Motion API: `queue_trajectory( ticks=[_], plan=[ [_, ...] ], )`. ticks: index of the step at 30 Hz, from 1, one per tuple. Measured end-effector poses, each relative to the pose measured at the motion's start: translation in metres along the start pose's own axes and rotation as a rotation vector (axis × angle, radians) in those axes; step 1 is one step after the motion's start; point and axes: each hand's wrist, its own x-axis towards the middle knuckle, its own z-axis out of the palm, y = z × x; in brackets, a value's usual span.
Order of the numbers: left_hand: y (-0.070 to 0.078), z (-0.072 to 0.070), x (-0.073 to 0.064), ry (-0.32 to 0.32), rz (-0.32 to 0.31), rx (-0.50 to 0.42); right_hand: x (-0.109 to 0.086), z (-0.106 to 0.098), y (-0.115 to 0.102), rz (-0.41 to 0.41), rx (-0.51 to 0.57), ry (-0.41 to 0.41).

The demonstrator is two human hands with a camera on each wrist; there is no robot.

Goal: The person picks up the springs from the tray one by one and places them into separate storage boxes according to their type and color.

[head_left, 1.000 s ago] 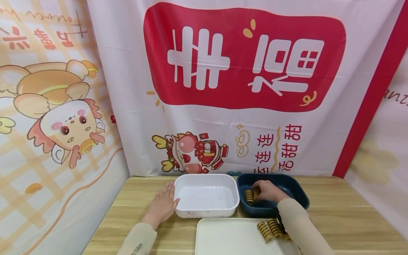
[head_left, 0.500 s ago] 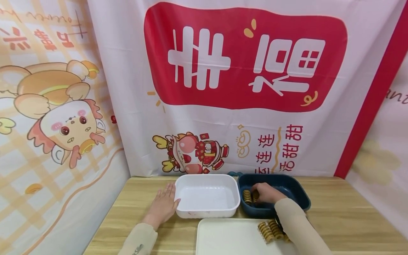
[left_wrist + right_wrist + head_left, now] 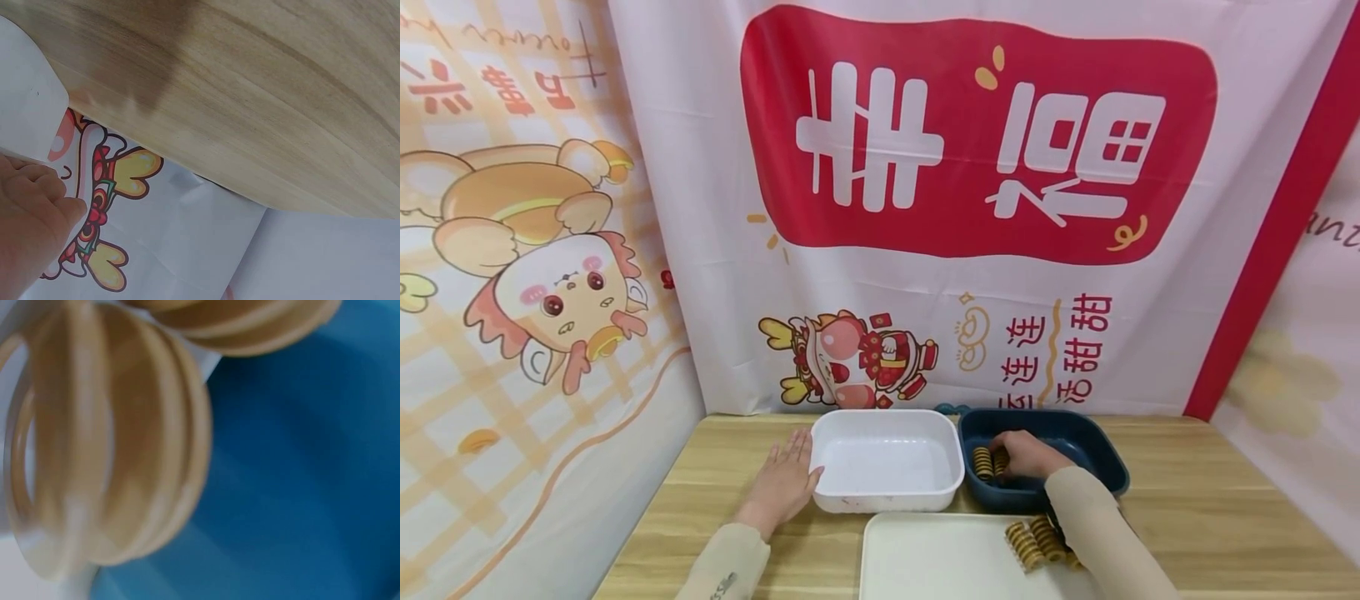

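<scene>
My left hand (image 3: pixel 779 483) lies with its fingers straight against the left side of a white tub (image 3: pixel 887 502); in the left wrist view the fingers (image 3: pixel 47 187) show at the tub's edge. Inside a dark blue tub (image 3: pixel 1093 429), my right hand (image 3: pixel 1028 456) grips a brown ringed roll (image 3: pixel 1001 462), its fingertips hidden behind the hand. Another brown ringed roll (image 3: pixel 982 464) stands just left of it, along the tub's left wall. Close up in the right wrist view are ringed rolls (image 3: pixel 150 444) of thin tan discs, partly blurred, against blue.
In front of the tubs is a cream tray (image 3: pixel 940 558), with several ringed rolls (image 3: pixel 1026 546) at its right end, partly under the right sleeve (image 3: pixel 1097 525). Both tubs stand side by side near the back of the wooden table (image 3: pixel 1195 500), before a printed cloth (image 3: pixel 715 333).
My right hand has shifted slightly left inside the blue tub with the roll in its grip, close to the other roll. The left hand has stayed in place.
</scene>
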Motion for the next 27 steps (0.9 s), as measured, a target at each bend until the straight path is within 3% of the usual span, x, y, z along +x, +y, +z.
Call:
queue_trajectory(
  ticks=[10,27],
  plan=[
    [-0.002,0.003,0.000,0.001,-0.012,0.007,-0.002,0.002,-0.002,-0.005,0.002,0.018],
    [-0.002,0.002,0.001,0.003,-0.006,0.003,-0.010,-0.013,0.000,-0.039,0.045,0.079]
  ],
)
